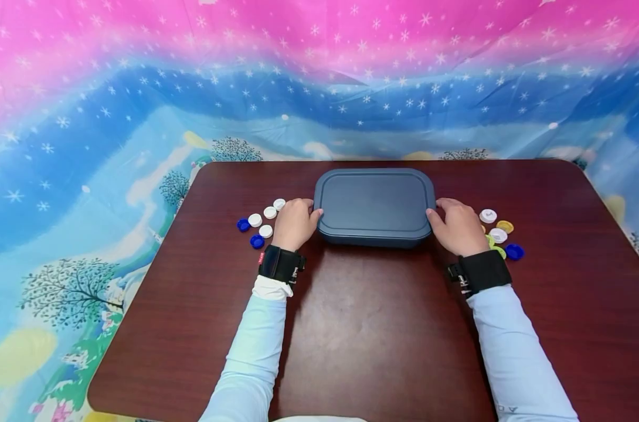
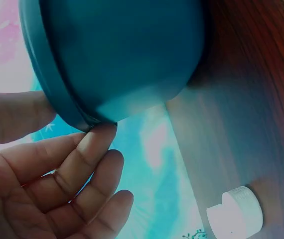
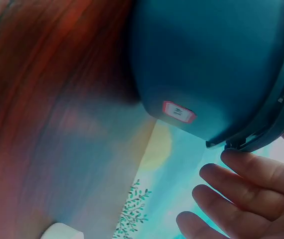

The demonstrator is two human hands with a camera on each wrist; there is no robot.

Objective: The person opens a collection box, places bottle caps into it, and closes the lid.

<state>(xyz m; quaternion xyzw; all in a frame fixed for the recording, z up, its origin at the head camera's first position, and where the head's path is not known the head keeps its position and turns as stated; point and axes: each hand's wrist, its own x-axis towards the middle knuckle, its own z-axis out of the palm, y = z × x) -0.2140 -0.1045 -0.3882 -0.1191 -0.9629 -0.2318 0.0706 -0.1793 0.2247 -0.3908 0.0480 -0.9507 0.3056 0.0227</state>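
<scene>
A dark grey-blue rectangular box [image 1: 374,241] with its lid [image 1: 374,202] on stands toward the far side of the table. At the box's left end, my left hand [image 1: 294,224] pinches the lid's rim; the left wrist view has the thumb on one side of the rim and a fingertip under its edge. My right hand [image 1: 461,230] pinches the rim at the opposite end, thumb on the lid. In the right wrist view, a fingertip touches the lid's edge, and a small red-bordered label [image 3: 179,112] is on the box wall.
Several white bottle caps [image 1: 265,231] and two blue caps [image 1: 257,241] lie left of the left hand. Beside the right hand are white caps [image 1: 488,216], a blue cap [image 1: 515,252], and yellow and green ones, partly hidden. A patterned cloth [image 1: 319,111] hangs behind the table [image 1: 372,328].
</scene>
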